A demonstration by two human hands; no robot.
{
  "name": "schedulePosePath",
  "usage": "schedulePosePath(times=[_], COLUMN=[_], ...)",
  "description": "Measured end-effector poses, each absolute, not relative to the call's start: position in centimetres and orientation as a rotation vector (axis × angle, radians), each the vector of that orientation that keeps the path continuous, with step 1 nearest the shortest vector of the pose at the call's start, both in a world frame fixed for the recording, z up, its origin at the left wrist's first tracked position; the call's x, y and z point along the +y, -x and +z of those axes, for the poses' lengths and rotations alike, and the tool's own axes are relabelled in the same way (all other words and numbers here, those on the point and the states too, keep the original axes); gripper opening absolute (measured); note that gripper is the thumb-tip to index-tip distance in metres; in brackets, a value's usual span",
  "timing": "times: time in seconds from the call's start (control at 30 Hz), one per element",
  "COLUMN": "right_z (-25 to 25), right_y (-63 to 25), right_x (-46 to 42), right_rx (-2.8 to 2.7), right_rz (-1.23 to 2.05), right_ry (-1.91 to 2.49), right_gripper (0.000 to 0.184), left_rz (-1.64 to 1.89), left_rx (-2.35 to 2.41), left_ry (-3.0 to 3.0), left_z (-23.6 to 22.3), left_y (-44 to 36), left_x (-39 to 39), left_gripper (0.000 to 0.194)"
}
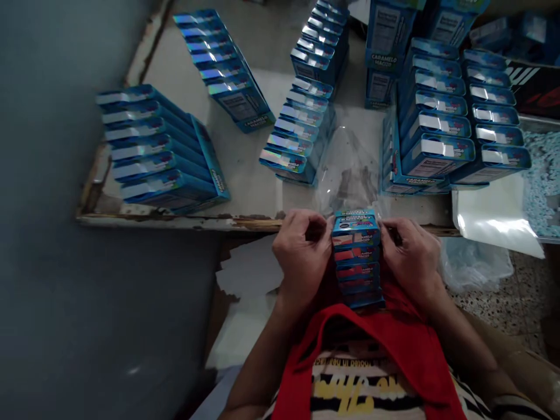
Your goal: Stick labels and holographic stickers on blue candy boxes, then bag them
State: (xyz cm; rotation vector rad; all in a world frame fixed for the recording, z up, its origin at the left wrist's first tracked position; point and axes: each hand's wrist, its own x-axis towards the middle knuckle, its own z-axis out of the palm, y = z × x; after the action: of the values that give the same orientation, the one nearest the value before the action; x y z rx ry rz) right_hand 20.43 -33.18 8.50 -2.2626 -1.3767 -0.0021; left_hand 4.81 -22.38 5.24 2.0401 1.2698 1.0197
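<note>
A row of blue candy boxes [357, 256] marked "Caramelo Macizo" rests against my red apron, at the table's front edge. A clear plastic bag [347, 169] stretches from its far end onto the table. On the left of the row, my left hand [303, 248] pinches the bag's edge between thumb and fingers. My right hand [410, 252] pinches the opposite edge in the same way. How far the bag reaches over the boxes I cannot tell.
Upright rows of blue boxes stand at left [161, 151], centre [297, 134] and right [437, 122] on the worn table [249, 181]. A white sheet [490, 213] hangs over the front edge. Beyond it is a tray of small light-blue pieces [542, 175].
</note>
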Motion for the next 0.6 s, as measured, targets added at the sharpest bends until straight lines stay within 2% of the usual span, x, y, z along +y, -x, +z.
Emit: schedulePosePath(times=[0.1, 0.3, 0.43, 0.6], right_z=[8.0, 5.6, 5.1, 4.0], right_y=[-19.7, -20.4, -20.6, -20.8], right_x=[-33.8, -33.9, -33.5, -34.1], right_rx=[-1.374, -1.479, -1.444, -1.426], right_rz=[-0.089, -0.476, -0.472, -0.473], right_ry=[2.184, 1.781, 1.721, 1.652], right_gripper=[0.018, 0.014, 0.023, 0.024], left_rz=[1.093, 1.586, 1.624, 1.669], left_rx=[1.28, 1.026, 1.053, 0.962], left_ry=[-2.077, -2.281, -2.176, -2.097], left_z=[5.2, 2.0, 1.0, -0.5], left_y=[-4.5, -4.5, -5.3, -5.2], left_x=[-23.0, -22.9, -23.1, -23.3], left_gripper=[0.016, 0.014, 0.015, 0.026])
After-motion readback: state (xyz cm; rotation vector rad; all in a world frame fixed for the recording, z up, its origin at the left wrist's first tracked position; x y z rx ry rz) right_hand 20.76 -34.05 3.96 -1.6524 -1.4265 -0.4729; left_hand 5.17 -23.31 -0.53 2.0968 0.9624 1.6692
